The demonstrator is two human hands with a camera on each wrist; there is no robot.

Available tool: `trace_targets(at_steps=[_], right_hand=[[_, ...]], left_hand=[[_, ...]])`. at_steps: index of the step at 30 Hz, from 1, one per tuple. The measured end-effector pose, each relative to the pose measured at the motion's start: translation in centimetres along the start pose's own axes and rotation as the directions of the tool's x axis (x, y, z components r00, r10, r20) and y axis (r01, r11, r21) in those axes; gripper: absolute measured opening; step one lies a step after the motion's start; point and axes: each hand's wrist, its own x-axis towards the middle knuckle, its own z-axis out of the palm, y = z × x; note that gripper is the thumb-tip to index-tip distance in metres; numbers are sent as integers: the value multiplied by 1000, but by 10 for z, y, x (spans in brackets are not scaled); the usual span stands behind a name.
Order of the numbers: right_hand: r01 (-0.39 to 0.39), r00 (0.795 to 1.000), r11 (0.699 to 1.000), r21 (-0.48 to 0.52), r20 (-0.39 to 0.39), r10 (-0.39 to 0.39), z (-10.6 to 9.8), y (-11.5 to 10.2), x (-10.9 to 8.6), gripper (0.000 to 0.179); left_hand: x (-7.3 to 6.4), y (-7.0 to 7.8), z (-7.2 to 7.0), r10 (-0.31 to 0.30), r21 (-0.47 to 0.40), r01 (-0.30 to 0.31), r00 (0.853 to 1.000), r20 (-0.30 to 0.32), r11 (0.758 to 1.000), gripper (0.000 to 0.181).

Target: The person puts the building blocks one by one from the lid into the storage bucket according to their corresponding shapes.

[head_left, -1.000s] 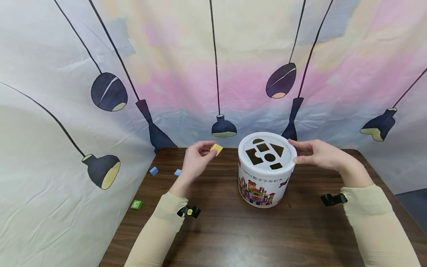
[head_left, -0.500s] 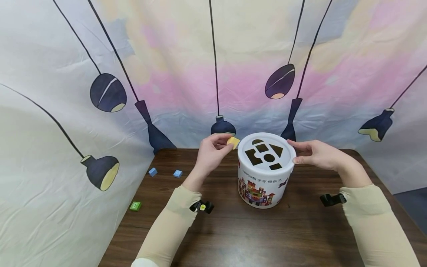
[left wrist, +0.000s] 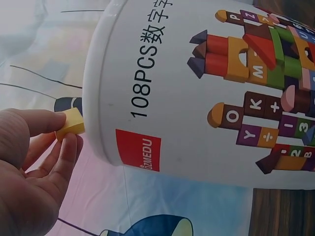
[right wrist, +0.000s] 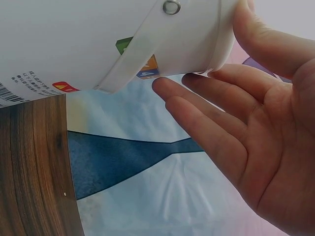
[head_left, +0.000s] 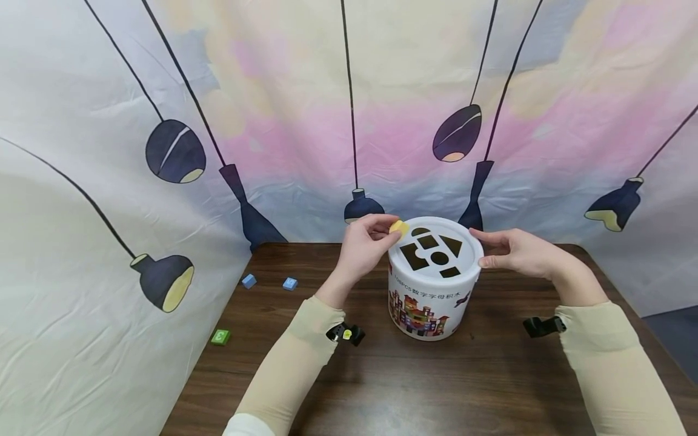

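A small yellow block (head_left: 398,228) is pinched between the thumb and fingers of my left hand (head_left: 366,245). In the head view it overlaps the left rim of a white lidded bucket (head_left: 400,284); in the left wrist view the block (left wrist: 72,124) is close beside the lid edge. The lid (head_left: 463,264) has several cut-out holes, including a triangle, a circle and a half circle. On the bucket's other side my right hand (head_left: 526,254) touches the rim with thumb and fingertips. Its fingers (right wrist: 211,125) are fairly straight in the right wrist view.
Two blue blocks, one farther left (head_left: 249,281) and one nearer the bucket (head_left: 290,283), lie on the brown wooden table (head_left: 414,387). A green block (head_left: 220,337) sits near the table's left edge. A curtain printed with lamps (head_left: 305,121) hangs close behind.
My left hand has moved right with the yellow block, from beside the bucket to its left rim. The right hand stays on the rim, and the bucket stays in place.
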Motion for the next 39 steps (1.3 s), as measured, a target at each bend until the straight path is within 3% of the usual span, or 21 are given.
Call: trace_targets(at_steps=[13,21,27,39], right_hand=[[-4,1000,1000,9,6,3,1,-2,0,79],[-4,1000,1000,13,7,4,1,-1,0,79],[-12,1000,1000,15,6,12,1,-2,-1,80],[-13,1000,1000,21,9,13,0,-2,0,79]], left_hand=[[13,-2,13,-24,102,20,999,37,995,28],[26,2,21,-15,235,-8,995,96,972,27],[36,3,27,12,268,-54,988,155,962,28],[46,4,36,-20,356,-54,980,200,933,28]])
